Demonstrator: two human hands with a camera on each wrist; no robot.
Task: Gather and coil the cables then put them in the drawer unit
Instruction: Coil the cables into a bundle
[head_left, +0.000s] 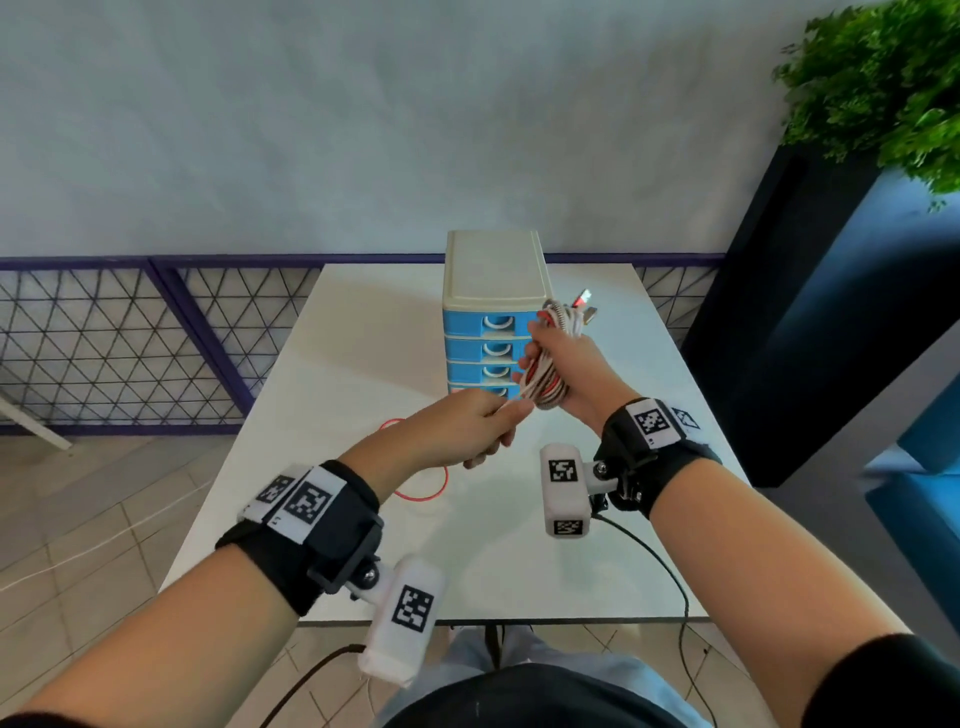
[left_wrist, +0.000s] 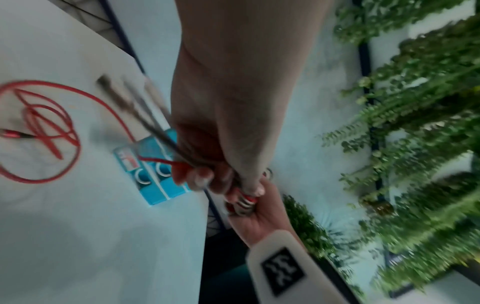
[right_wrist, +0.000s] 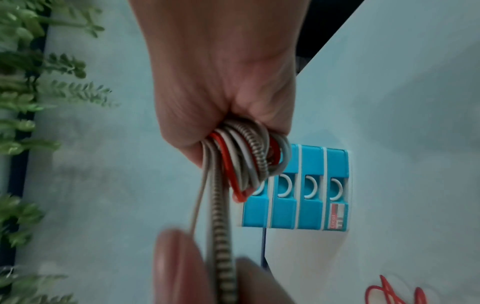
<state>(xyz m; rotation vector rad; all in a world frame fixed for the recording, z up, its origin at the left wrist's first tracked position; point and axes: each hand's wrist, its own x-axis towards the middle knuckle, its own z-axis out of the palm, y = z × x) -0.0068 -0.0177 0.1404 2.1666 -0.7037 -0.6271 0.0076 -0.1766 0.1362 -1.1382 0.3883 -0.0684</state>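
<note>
A blue drawer unit (head_left: 493, 280) with a cream top stands at the back of the white table (head_left: 363, 338), all drawers closed. In front of it, above the table, my right hand (head_left: 537, 361) grips a coil of white, red and braided cables (head_left: 545, 387), with plugs sticking out at the top. My left hand (head_left: 506, 415) pinches the loose strands leading out of the coil, just below and left of it. In the right wrist view the coil (right_wrist: 246, 156) is in my fist and a braided strand (right_wrist: 221, 236) runs down to the left fingers (right_wrist: 179, 267). A loose red cable (left_wrist: 39, 123) lies looped on the table.
A lattice fence (head_left: 130, 338) runs behind the table. A tall dark planter (head_left: 779, 312) with a green plant (head_left: 883, 78) stands to the right. Black leads from the wrist cameras hang over the table's near edge (head_left: 670, 566).
</note>
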